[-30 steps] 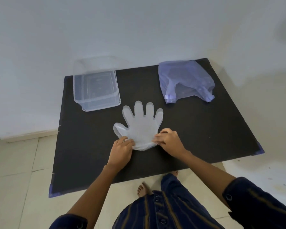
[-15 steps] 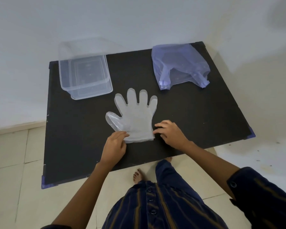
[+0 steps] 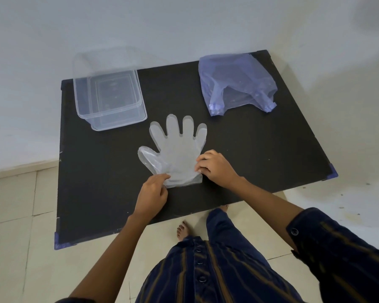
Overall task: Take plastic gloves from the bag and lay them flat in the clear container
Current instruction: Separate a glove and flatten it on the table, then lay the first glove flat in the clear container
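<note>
The plastic glove (image 3: 177,154) is spread flat at the middle of the black table (image 3: 260,149), its fingers pointing toward 12 o'clock and its thumb toward 9 o'clock. Its cuff is pinched at the 7 o'clock corner by the left hand (image 3: 151,196) and at the 4 o'clock corner by the right hand (image 3: 214,166), the fingers of both being narrowed onto the film. The clear container (image 3: 109,99) is set at 10 o'clock of the glove, close to the table's far left edge, lidless and with nothing seen inside. The bluish plastic bag (image 3: 236,82) is laid at 1 o'clock, near the far right edge. Bare tabletop is left between glove, container and bag, and more along the right and near sides. The table is backed by a pale wall (image 3: 184,25) and stands on a light tiled floor (image 3: 13,215). No readable writing is seen.
</note>
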